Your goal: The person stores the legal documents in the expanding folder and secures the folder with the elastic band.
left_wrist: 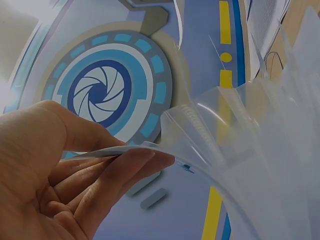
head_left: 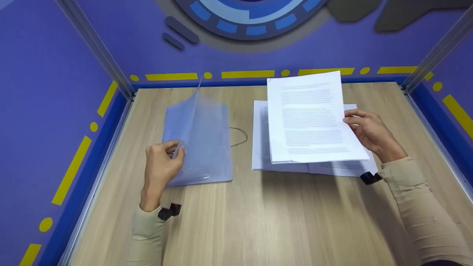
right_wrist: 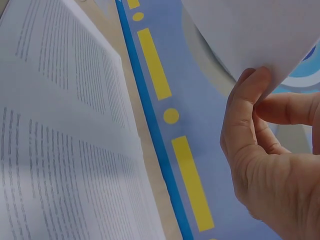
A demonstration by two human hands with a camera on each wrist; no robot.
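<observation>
On the left of the table lies a translucent bluish plastic folder (head_left: 212,155) with a thin dark cord (head_left: 246,137) looped out from its right side. My left hand (head_left: 160,162) pinches the folder's left edge between thumb and fingers, and its upper leaf stands raised. The left wrist view shows several clear plastic leaves (left_wrist: 240,135) fanned beyond the fingers. My right hand (head_left: 372,133) pinches the right edge of a thin stack of printed sheets (head_left: 306,118), held up and tilted. Beneath that stack, other printed sheets (head_left: 259,144) lie on the table.
The wooden table (head_left: 229,225) is enclosed by a purple back wall (head_left: 236,59) and side walls with yellow markings. Metal posts (head_left: 99,48) stand at the corners. A small black device (head_left: 170,211) sits at each wrist.
</observation>
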